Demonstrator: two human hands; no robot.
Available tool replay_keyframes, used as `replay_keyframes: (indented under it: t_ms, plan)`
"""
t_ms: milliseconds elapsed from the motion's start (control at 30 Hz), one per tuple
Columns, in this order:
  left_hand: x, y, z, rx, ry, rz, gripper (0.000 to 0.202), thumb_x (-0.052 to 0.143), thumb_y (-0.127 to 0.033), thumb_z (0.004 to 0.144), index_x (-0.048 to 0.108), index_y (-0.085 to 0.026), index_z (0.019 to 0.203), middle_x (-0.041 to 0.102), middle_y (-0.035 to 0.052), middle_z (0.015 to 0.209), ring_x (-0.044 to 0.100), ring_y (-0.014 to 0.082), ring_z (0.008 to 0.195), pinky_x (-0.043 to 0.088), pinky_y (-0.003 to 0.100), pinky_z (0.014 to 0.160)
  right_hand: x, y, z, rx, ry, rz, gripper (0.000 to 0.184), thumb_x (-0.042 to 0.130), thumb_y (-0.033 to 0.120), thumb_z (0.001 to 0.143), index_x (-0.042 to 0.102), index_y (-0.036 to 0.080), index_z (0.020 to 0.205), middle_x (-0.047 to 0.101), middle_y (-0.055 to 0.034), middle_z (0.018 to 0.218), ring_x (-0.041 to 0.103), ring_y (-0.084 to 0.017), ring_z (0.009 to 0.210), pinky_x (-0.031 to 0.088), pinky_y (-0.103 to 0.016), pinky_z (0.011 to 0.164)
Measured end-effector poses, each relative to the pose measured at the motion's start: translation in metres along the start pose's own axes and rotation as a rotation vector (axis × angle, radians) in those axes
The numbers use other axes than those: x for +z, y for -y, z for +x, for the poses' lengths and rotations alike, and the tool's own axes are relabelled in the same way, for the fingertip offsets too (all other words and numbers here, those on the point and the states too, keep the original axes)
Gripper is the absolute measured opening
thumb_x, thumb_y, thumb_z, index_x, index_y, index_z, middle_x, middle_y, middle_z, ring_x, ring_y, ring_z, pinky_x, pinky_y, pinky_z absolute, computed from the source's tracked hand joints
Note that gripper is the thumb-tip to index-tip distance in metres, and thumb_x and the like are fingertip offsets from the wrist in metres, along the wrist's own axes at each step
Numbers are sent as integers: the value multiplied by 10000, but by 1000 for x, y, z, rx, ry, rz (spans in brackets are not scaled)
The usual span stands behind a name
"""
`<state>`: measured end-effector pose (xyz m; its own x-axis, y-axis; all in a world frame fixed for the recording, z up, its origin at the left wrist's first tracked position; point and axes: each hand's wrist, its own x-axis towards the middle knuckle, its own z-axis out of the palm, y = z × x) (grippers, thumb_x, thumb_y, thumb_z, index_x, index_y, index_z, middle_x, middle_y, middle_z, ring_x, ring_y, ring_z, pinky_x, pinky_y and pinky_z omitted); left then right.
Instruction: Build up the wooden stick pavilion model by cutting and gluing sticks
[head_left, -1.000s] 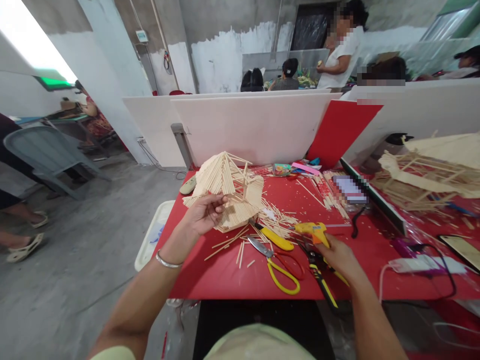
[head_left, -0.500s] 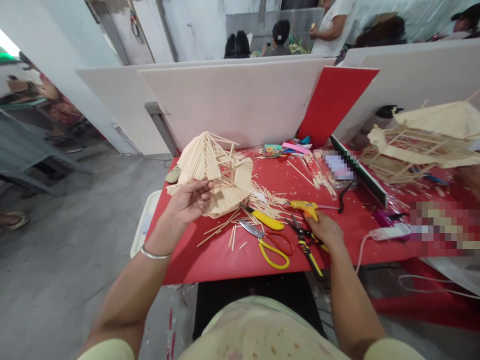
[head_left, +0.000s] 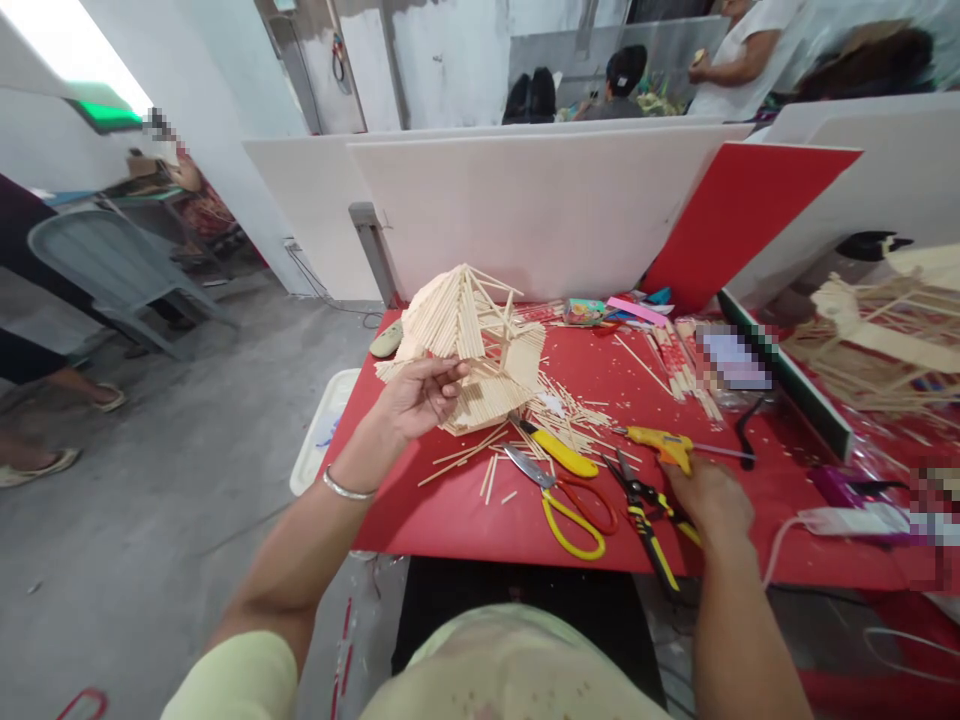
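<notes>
My left hand point(head_left: 421, 400) is raised at the near side of a small pavilion-like model point(head_left: 469, 330) made of thin wooden sticks, with a pointed stick roof. Its thumb and fingertips are pinched together; anything between them is too small to make out. My right hand point(head_left: 709, 497) is closed at the handle of a yellow glue gun point(head_left: 660, 441), low over the red table, with a glue stick protruding from its back. Close by that hand lie black-and-yellow cutters point(head_left: 646, 510). Scissors point(head_left: 562, 497) with red and yellow handles and a yellow-handled utility knife point(head_left: 564, 452) lie between my hands.
Loose sticks point(head_left: 574, 425) are scattered behind the tools on the red table point(head_left: 435, 525). Packed sticks point(head_left: 679, 365) and a phone point(head_left: 736, 360) lie farther back. A second stick model point(head_left: 892, 340) stands at right. White boards point(head_left: 525, 210) rise behind, with people beyond them.
The view has turned left, so the table appears farther right. My left hand stays pinched beside the model. My right hand sits slightly lower at the glue gun's handle, which shows more now.
</notes>
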<state>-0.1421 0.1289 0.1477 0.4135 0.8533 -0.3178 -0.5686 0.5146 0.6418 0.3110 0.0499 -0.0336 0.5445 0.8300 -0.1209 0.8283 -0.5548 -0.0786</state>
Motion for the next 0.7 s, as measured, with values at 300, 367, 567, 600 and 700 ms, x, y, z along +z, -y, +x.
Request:
replay_keyframes:
  t_ms: [300, 367, 567, 600, 700]
  plan:
    - [-1, -1, 1, 2, 1, 25, 114, 664, -69, 764, 628, -106, 866, 689, 32, 776, 534, 48, 469, 435, 145, 371, -9, 2, -6, -2, 18, -31, 627, 400, 583, 887, 596, 152, 1300, 646, -232, 1188, 640, -367, 1076, 502, -456, 865]
    - [0, -1, 0, 1, -3, 36, 129, 668, -61, 758, 628, -104, 872, 690, 34, 792, 534, 45, 468, 438, 144, 372, -11, 2, -6, -5, 30, -31, 613, 413, 571, 881, 598, 156, 1294, 647, -229, 1198, 639, -367, 1082, 504, -457, 864]
    - [0, -1, -2, 3, 4, 34, 136, 647, -40, 766, 630, -102, 886, 693, 33, 801, 556, 50, 482, 469, 152, 399, -17, 3, -7, -15, 76, -50, 564, 476, 536, 854, 624, 165, 1252, 647, -235, 1217, 655, -355, 1054, 516, -439, 824]
    - [0, -1, -3, 5, 6, 35, 137, 643, -37, 769, 631, -102, 889, 695, 34, 809, 559, 50, 486, 470, 152, 399, -17, 4, -7, -12, 84, -52, 570, 476, 539, 852, 620, 165, 1256, 644, -236, 1225, 654, -359, 1055, 517, -444, 819]
    - [0, 0, -2, 11, 6, 44, 135, 635, -32, 779, 633, -103, 894, 701, 42, 842, 561, 48, 492, 460, 146, 391, -18, 5, -8, -3, 96, -52, 583, 452, 546, 858, 603, 161, 1270, 638, -232, 1242, 646, -372, 1070, 514, -462, 827]
